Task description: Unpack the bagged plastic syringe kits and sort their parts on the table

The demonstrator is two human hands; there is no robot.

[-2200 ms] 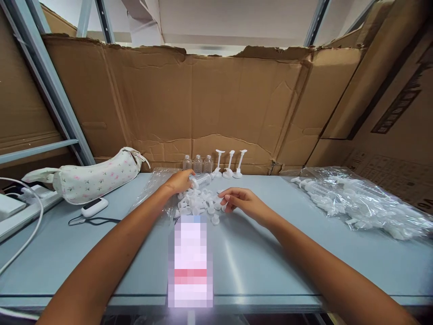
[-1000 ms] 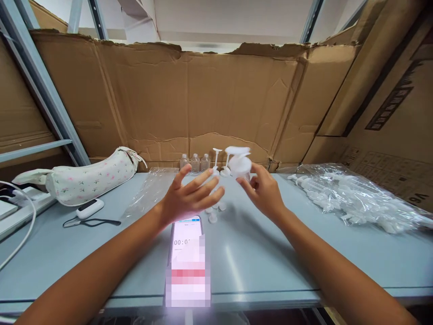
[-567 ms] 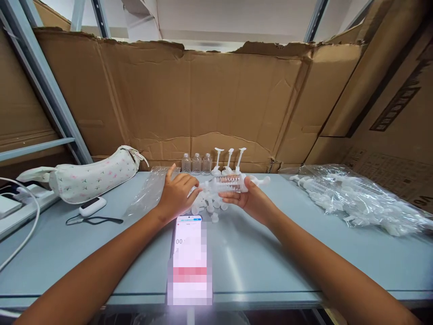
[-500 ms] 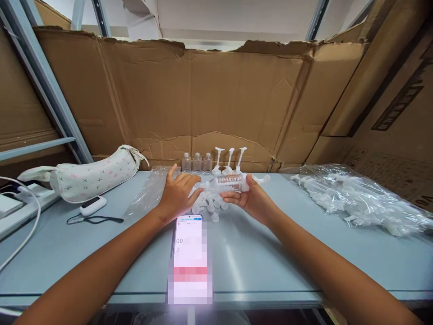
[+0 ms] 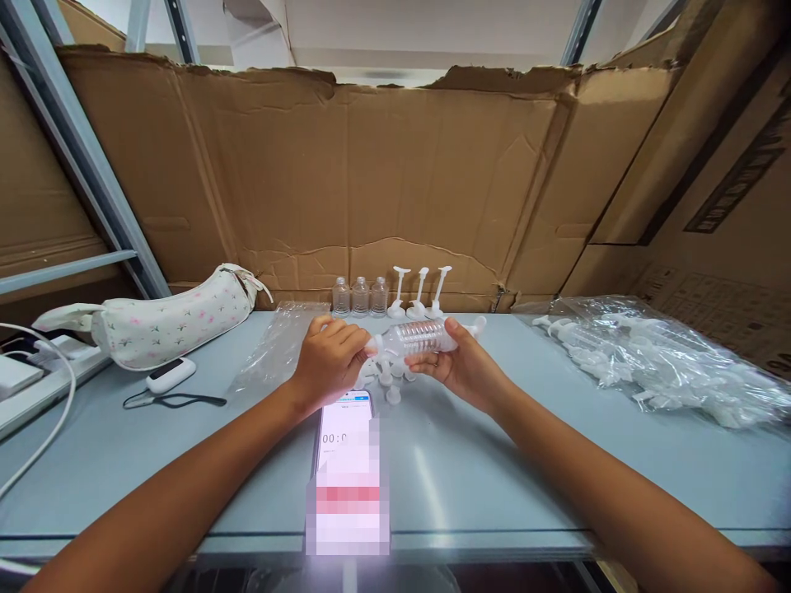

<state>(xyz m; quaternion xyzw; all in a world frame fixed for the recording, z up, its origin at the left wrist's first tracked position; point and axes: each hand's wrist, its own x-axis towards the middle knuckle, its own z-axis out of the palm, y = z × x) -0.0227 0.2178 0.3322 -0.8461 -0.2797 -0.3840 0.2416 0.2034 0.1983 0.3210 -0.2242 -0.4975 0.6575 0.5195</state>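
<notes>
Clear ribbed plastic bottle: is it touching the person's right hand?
Touching. The head view shows the clear ribbed plastic bottle lying across the right hand, with the thumb pressed on its upper side.

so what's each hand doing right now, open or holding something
left hand: curled, fingertips at the end of the clear ribbed plastic bottle, can't tell if gripping
right hand: closed, holding that bottle
</notes>
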